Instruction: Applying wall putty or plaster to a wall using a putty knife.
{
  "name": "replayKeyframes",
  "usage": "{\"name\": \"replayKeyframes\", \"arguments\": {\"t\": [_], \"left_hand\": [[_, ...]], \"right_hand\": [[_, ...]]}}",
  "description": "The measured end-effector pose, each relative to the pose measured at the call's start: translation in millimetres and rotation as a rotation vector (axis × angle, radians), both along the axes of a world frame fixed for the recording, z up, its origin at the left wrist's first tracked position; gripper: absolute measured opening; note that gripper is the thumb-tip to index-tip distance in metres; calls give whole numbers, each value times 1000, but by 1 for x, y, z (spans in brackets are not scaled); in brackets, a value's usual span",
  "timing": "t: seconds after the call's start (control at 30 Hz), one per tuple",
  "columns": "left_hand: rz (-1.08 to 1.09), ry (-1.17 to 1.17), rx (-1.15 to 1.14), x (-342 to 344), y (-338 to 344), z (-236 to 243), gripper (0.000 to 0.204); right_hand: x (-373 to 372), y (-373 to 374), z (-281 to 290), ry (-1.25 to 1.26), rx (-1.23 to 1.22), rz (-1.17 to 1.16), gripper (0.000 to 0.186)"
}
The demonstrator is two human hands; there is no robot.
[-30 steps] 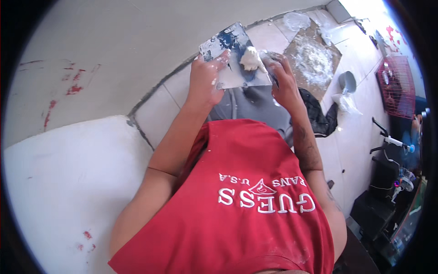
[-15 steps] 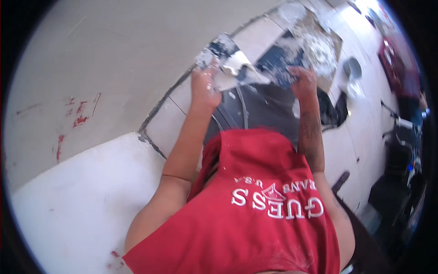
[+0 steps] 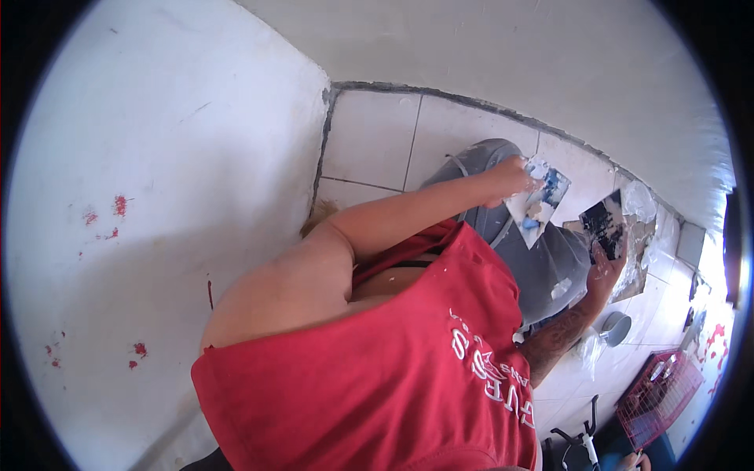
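"What's in the left hand (image 3: 509, 184)?"
"Its fingers pinch a smeary flat plate (image 3: 553, 188) by the edge, over the gray pants (image 3: 542, 271)."
"And the right hand (image 3: 603, 275)?"
"Its fingers grip a dark plate (image 3: 603, 224), near the messy board (image 3: 633, 284) on the floor (image 3: 369, 141)."

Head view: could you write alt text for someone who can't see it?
The left hand holds a flat white-and-blue plate with a dab of pale paste; the right hand holds a dark, white-smeared plate. A red shirt fills the foreground, with grey trousers, pale floor tiles and a pink wire cage beyond.
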State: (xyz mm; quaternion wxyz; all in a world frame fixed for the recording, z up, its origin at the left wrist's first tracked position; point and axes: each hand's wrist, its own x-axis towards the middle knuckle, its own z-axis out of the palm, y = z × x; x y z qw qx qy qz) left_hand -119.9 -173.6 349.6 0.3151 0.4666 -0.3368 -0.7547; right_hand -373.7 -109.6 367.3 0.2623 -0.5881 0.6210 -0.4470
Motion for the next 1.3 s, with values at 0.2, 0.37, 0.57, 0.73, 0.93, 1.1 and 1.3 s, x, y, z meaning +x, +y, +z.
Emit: {"name": "replayKeyframes", "arguments": {"t": [0.2, 0.37, 0.57, 0.73, 0.93, 1.1, 1.3], "left_hand": [[-87, -31, -61, -21, -24, -9, 20], [-83, 52, -56, -31, -26, -10, 19], [-141, 63, 56, -33, -19, -14, 23], [-113, 141, -20, -33, -16, -19, 25], [-83, 145, 0, -32, -13, -24, 24], [-108, 114, 37, -31, -12, -22, 22], [-109, 176, 35, -32, -11, -14, 21]], "right_hand": [[7, -5, 8, 174, 109, 154, 47], [9, 11, 1, -136, 199, 79, 48], [9, 23, 1, -156, 143, -16, 48], [17, 23, 2, -463, 164, -69, 52], [23, 25, 0, -435, 169, -136, 50], [19, 24, -4, -427, 205, -117, 52], [17, 29, -6, -419, 224, -157, 55]]}}
